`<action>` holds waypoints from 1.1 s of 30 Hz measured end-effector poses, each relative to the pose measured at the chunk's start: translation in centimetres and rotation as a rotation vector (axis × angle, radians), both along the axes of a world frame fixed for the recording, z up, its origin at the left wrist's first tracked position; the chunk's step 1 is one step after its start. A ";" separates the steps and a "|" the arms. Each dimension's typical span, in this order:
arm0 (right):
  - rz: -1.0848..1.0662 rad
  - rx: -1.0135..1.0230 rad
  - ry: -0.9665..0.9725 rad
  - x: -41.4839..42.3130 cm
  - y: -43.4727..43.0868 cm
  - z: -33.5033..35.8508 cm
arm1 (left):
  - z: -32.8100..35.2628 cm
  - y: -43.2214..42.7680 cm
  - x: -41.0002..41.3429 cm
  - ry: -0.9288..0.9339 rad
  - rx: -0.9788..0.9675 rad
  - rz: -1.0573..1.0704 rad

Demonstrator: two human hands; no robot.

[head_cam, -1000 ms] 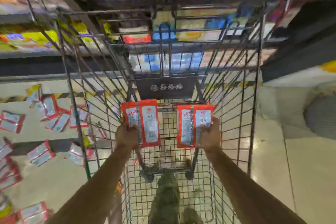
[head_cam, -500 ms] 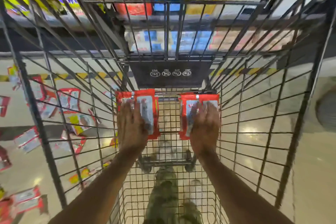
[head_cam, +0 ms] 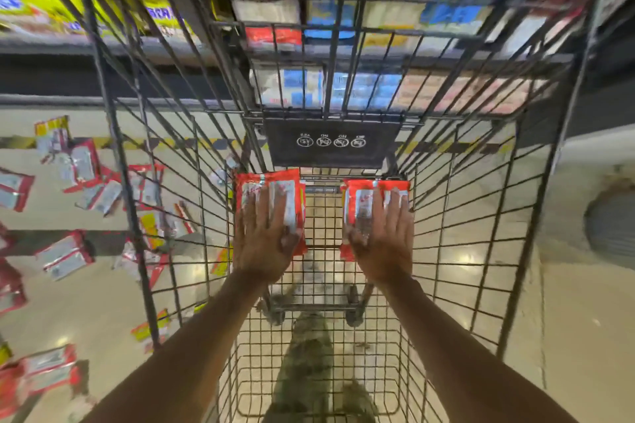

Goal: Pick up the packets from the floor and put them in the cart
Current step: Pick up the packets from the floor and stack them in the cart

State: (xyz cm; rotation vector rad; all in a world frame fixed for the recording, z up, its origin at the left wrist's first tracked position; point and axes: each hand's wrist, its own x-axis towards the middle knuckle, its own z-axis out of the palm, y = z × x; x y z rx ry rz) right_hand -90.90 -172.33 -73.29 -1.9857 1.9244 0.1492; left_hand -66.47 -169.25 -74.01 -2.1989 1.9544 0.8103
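**Two packet stacks in cart, one under each hand**

Left hand (head_cam: 264, 240): palm down, fingers straight and slightly spread, lying flat on the left stack (head_cam: 271, 182). Nothing is gripped.

Right hand (head_cam: 381, 240): same pose, flat and uncurled on the right stack (head_cam: 374, 187).

Left stack: red packets with white label panels facing up, lying on the wire bottom of the cart (head_cam: 481, 216). The long axis runs away from the person, in line with the forearm. The far short edge lies close below the black panel (head_cam: 330, 141). The count of packets is not clear.

Right stack: same kind, same side up, long axis parallel to the left stack. It lies beside the cart's right wall, with its far edge near the panel. A strip of bare wire mesh separates the two stacks.

Cart: dark wire basket, seen from above. The panel at the far end bears four round white symbols.

Loose packets (head_cam: 65, 256): many red-and-white ones scattered on the floor (head_cam: 584, 336) left of the cart, at mixed angles, some overlapping; a few are yellow.

Striped tape (head_cam: 446, 147): yellow and black, across the floor beyond the cart.

Shelves (head_cam: 360, 86): stocked and blurred, past the cart's far end.

Legs (head_cam: 305, 354): visible through the cart bottom.
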 end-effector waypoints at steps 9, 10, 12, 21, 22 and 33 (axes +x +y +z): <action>0.087 -0.051 -0.129 -0.6 2.3 20.2 | 19.0 3.2 -1.3 -0.068 -0.216 -0.054; 0.102 -0.056 -0.131 -0.7 3.0 22.5 | 21.4 4.2 -1.6 -0.070 -0.229 -0.034; 0.136 -0.096 -0.128 -0.8 4.9 27.0 | 26.1 6.8 -1.9 -0.088 -0.253 -0.006; 0.358 -0.306 -0.125 -1.0 17.2 41.5 | 41.3 24.4 -0.8 -0.282 -0.389 0.199; 0.383 -0.322 -0.139 -0.7 18.6 42.7 | 42.6 26.6 -0.3 -0.289 -0.411 0.227; 0.739 -0.462 -0.249 11.4 32.9 49.0 | 49.7 50.7 7.1 -0.436 -0.449 0.583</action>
